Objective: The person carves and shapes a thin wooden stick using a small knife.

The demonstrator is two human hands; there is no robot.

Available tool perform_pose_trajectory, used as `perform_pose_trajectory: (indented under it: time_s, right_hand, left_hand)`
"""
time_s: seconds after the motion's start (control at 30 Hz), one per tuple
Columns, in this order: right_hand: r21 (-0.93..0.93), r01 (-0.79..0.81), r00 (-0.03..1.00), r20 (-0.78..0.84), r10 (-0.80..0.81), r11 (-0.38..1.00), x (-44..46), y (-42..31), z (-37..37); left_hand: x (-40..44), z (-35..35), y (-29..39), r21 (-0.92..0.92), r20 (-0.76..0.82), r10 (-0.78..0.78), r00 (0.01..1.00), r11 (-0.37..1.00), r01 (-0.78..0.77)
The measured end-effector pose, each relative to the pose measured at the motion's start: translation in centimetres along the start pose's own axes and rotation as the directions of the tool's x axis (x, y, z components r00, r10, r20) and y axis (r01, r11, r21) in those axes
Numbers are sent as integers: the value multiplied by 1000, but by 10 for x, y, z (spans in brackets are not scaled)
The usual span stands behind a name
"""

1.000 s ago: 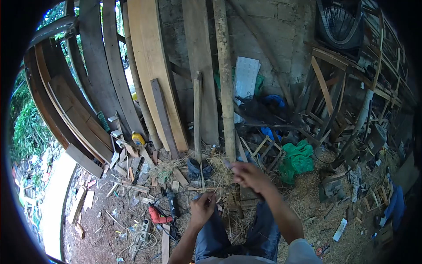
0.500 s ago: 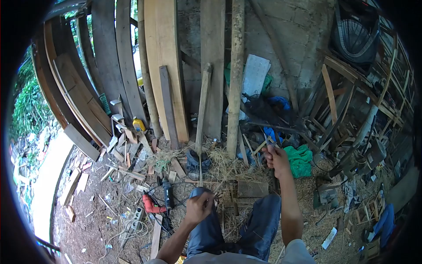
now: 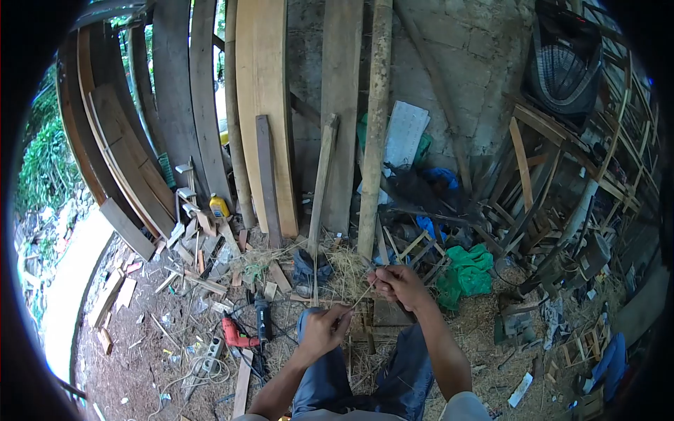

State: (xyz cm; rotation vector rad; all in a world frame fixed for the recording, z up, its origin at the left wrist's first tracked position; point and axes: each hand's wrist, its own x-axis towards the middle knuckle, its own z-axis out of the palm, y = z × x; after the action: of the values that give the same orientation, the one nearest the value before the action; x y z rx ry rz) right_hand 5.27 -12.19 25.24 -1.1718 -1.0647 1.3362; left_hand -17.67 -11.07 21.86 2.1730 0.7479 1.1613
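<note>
Above my left knee, my left hand [image 3: 327, 330] is closed, pinching one end of a thin pale strip [image 3: 361, 297]. The strip slants up to my right hand [image 3: 399, 286], which is wrapped round what looks like a knife. The short greyish blade [image 3: 368, 264] of this knife points up and left past the fingers, and a dark handle runs down under the wrist. The strip's far end meets the right fingers near the blade; exactly how they touch is too small to tell. Both hands are in front of my knees.
A red power tool [image 3: 237, 332] and a dark grinder-like tool [image 3: 263, 319] lie left of my legs, by a power strip [image 3: 211, 356]. Planks [image 3: 262, 105] and a bamboo pole [image 3: 374, 140] lean on the wall. A green plastic sheet [image 3: 465, 272] lies right, among wood scraps.
My right hand has come down and left with the knife, closer to my left hand. The thin strip now shows between the hands. My left hand has shifted slightly.
</note>
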Motion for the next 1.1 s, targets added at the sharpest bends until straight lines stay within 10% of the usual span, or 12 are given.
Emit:
perform_pose_trajectory:
  time_s: [0.17, 0.33, 0.5, 0.9, 0.97, 1.1]
  right_hand:
    - [67, 165, 892, -436, -120, 984, -4, 0, -70]
    - [9, 96, 978, -185, -93, 995, -33, -8, -6]
    - [121, 42, 999, 3, -42, 992, -30, -6, 24]
    - [34, -131, 968, -209, 136, 991, -21, 12, -18]
    - [6, -14, 819, -574, 14, 1000, -15, 5, -53]
    - [-16, 143, 898, -419, -136, 990, -19, 6, -85]
  left_hand:
    - [-20, -5, -11, -91, -46, 27, 999, 995, -32]
    - [-15, -4, -5, -247, 1, -294, 956, 926, 285]
    - [-13, 7, 7, -213, 40, -152, 988, 964, 157]
    - [-16, 24, 9, -233, 103, -226, 969, 941, 245]
    - [-24, 21, 4, -241, 126, -257, 958, 929, 281]
    - [-37, 20, -38, -390, 188, -432, 882, 791, 470]
